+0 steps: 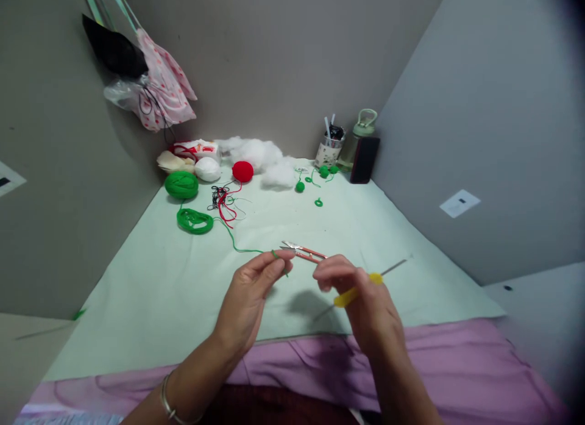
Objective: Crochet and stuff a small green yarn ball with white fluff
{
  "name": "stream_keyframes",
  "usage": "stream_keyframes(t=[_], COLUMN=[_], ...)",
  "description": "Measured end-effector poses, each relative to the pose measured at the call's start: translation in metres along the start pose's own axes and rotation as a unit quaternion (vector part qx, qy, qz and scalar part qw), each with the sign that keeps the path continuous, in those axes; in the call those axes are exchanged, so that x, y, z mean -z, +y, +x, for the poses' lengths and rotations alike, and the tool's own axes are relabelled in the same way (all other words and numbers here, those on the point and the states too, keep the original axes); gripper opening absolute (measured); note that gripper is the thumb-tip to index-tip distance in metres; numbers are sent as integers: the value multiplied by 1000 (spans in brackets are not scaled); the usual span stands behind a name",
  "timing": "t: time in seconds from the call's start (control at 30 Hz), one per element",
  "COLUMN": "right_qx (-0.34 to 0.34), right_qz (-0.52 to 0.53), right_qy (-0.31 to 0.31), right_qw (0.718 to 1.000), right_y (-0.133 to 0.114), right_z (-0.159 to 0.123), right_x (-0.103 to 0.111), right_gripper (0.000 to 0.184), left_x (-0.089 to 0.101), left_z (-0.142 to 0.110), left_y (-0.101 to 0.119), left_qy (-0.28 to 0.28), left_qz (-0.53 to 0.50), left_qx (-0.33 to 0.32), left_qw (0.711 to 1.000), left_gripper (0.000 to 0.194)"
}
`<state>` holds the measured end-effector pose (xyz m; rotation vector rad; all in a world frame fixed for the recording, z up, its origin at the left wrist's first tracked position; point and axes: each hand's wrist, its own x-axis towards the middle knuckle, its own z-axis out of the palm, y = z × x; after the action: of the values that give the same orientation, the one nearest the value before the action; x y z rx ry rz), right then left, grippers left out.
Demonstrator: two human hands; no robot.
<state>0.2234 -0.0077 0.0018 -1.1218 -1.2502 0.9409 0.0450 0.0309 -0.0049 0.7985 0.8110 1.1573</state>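
Note:
My left hand is closed in a pinch on green yarn, its short end hanging below the fingertips. From that pinch, a strand runs back across the table to a loose green yarn coil. In my right hand is a crochet hook with a yellow grip; a thin metal shaft shows at each end, pointing up right and down left. Thread snips with orange handles are just beyond my fingertips. My right fingers partly cover their handle end, and I cannot tell whether they touch.
Green, white and red yarn balls sit at the back left, beside white stuffing. Small green crocheted pieces lie back right, before a pen cup, a bottle and a phone. Walls enclose the table.

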Motion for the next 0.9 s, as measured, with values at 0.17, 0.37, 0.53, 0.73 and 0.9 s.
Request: stream_keyframes(t=[0.17, 0.37, 0.53, 0.73, 0.9], right_qx=[49, 173, 319, 157, 6], right_qz=[-24, -136, -355, -243, 32], right_qy=[24, -125, -109, -119, -105], right_qw=[998, 968, 872, 950, 994], right_y=[-2, -23, -22, -21, -5], right_z=[0, -6, -1, -6, -7], right_x=[18, 3, -10, -2, 5], right_gripper=[68, 18, 7, 24, 38], left_x=[12, 4, 3, 7, 7], left_z=[2, -1, -2, -3, -5], left_y=[5, 6, 2, 12, 22], left_qy=[-13, -97, -117, -184, -179], left_qz=[144, 199, 208, 192, 154], left_qx=[-20, -16, 23, 42, 41], left_qw=[989, 975, 971, 963, 971], left_gripper=[24, 47, 62, 59, 45])
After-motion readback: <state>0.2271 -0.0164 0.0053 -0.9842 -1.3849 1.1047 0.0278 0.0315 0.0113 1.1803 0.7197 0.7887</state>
